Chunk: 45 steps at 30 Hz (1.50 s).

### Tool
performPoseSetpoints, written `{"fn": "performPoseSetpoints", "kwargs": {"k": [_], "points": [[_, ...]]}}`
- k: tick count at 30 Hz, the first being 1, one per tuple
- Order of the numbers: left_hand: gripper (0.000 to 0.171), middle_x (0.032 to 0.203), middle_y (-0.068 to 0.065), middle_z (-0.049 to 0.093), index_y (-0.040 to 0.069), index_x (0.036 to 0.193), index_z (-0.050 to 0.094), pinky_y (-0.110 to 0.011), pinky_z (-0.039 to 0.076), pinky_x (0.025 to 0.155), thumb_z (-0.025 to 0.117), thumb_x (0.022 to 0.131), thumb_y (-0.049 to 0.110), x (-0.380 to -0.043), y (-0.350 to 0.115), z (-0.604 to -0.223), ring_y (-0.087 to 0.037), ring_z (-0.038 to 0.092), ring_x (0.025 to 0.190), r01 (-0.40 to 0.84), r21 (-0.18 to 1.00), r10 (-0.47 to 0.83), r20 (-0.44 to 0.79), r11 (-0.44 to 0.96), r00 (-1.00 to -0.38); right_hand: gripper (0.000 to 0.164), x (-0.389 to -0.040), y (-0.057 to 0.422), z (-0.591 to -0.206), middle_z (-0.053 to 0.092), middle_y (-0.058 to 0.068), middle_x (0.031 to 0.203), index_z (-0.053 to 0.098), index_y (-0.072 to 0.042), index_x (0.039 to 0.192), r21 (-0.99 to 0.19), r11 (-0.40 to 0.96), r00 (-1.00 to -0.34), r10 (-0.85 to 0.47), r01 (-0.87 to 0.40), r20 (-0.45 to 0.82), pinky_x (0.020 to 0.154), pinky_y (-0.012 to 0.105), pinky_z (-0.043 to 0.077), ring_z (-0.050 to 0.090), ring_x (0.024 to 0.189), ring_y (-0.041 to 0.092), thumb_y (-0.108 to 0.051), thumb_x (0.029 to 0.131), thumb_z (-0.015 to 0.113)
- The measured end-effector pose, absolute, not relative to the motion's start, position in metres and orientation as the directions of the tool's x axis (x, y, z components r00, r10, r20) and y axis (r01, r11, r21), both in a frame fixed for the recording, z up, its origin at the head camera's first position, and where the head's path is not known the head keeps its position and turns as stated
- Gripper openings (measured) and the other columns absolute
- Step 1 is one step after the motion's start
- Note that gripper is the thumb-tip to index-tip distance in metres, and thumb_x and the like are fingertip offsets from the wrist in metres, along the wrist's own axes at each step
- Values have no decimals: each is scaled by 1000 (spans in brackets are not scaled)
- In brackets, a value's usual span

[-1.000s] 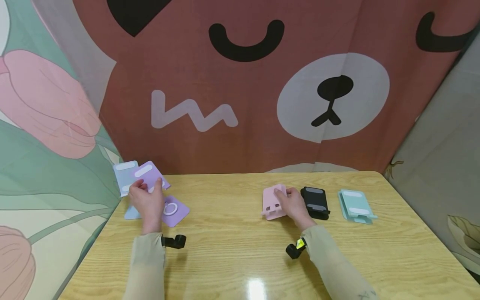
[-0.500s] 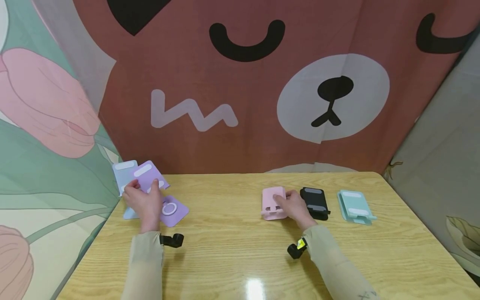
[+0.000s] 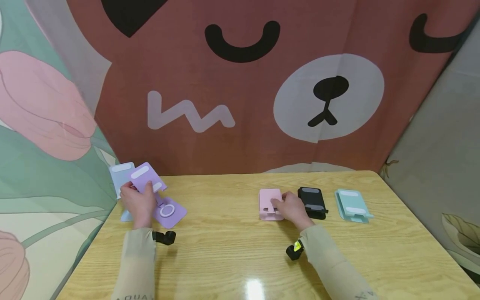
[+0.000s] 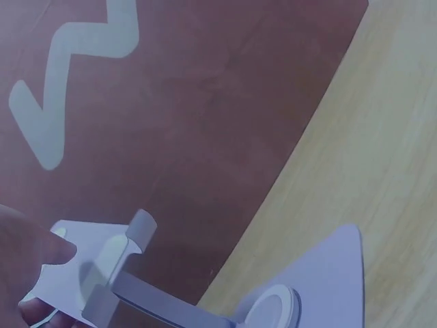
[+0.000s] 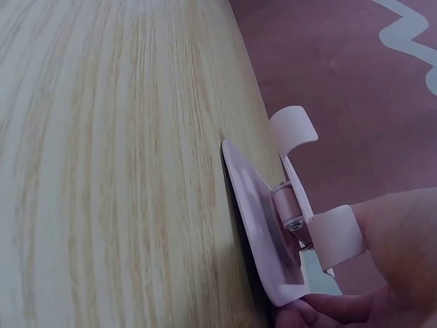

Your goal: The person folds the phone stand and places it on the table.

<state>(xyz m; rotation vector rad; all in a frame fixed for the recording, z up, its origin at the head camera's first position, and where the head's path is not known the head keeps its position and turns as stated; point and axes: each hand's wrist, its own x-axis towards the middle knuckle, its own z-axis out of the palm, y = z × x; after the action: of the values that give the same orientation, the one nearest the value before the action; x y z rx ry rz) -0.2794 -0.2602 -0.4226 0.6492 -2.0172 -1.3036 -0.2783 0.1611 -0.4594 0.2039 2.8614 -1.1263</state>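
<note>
Desk [image 3: 217, 258] carries two hinged stands in hand, left and right.
Purple stand [image 3: 177, 216] unfolded, base flat, presumably for support; pink stand [image 3: 270, 198] nearly folded, just beside the black one [image 3: 313, 202]. Left hand [image 3: 139, 206] pinches the purple upper plate [image 3: 144, 176], thumb in front, fingers behind, likely to control the hinge. Right hand [image 3: 294, 207] grips the pink: thumb on its face, fingers at the base edge, seemingly squeezing both plates.
</note>
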Motion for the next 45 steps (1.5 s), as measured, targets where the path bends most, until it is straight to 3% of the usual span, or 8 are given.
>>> {"fn": "performPoseSetpoints", "kwargs": {"k": [8, 26, 31, 37, 45], "points": [[49, 129, -34, 49, -14, 135, 43, -55, 32, 107, 58, 99, 17, -280, -267, -424, -49, 45, 125, -101, 902, -653, 223, 420, -723, 54, -278, 159, -457, 63, 25, 123, 54, 11, 132, -667, 727, -986, 109, 167, -128, 93, 51, 47, 59, 108, 36, -33, 100, 62], [49, 135, -34, 49, -12, 139, 40, -53, 32, 111, 55, 101, 15, -283, -268, -424, -48, 44, 131, -101, 908, -638, 203, 407, -742, 52, -282, 161, -465, 64, 22, 121, 58, 7, 130, -670, 727, -989, 106, 147, -101, 92, 49, 47, 59, 106, 34, -34, 99, 63], [48, 132, -34, 51, -11, 135, 42, -53, 33, 109, 53, 103, 23, -282, -267, -422, -48, 46, 128, -95, 918, -650, 197, 385, -734, 52, -282, 162, -466, 64, 22, 120, 57, 8, 130, -671, 730, -992, 99, 127, -80, 92, 50, 47, 59, 105, 35, -34, 99, 63], [56, 130, -34, 51, -12, 132, 42, -53, 33, 108, 40, 108, 39, -283, -264, -418, -45, 46, 126, -72, 949, -686, 168, 307, -708, 51, -280, 161, -467, 65, 21, 118, 57, 7, 129, -677, 725, -992, 105, 128, -75, 90, 49, 47, 58, 101, 33, -34, 99, 64], [57, 135, -34, 46, -10, 137, 37, -48, 30, 112, 27, 111, 39, -284, -262, -416, -42, 42, 129, -26, 975, -711, 143, 221, -688, 51, -280, 162, -470, 66, 19, 115, 59, 5, 129, -685, 716, -990, 125, 132, -61, 88, 48, 46, 58, 97, 32, -35, 98, 65]]}}
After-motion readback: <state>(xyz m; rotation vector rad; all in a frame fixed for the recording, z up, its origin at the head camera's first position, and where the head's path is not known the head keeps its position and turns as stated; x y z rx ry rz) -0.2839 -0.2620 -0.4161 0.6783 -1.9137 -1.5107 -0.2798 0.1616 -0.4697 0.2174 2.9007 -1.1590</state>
